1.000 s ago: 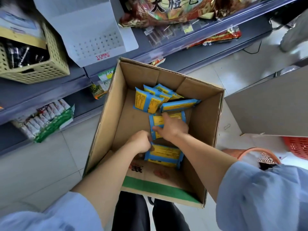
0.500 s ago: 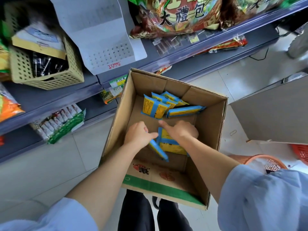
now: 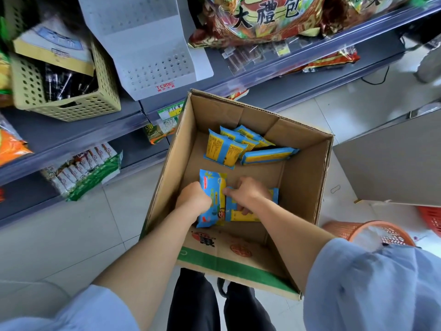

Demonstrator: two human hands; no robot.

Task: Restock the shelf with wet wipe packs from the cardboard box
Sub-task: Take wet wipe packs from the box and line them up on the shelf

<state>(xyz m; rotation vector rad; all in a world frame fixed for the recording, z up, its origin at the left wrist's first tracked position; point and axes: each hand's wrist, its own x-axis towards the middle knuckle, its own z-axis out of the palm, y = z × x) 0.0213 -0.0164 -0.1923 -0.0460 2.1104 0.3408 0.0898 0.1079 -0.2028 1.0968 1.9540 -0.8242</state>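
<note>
Shop aisle with pale floor tiles point(image 3: 71, 235); a grey shelf point(image 3: 71, 137) is running along the left and top, its upper tiers cut off by the frame. An open cardboard box point(image 3: 307, 177) is sitting on the floor in front of the shelf. Both hands are reaching inside, close together near the box's near wall. The left hand point(image 3: 194, 199) is gripping a blue wet wipe pack point(image 3: 212, 187), printed face up, its lower edge partly hidden by the wrist. The right hand point(image 3: 248, 192) is curling its fingers round a second pack point(image 3: 253, 215), yellow side showing, mostly covered by the hand. Loose packs point(image 3: 222, 151) are leaning in the far corner, overlapping, so the count is hard to make out. A yellow basket point(image 3: 95, 103) is sitting blurred on the shelf. An orange basket point(image 3: 372, 232) is showing beside the right sleeve, partly hidden.
</note>
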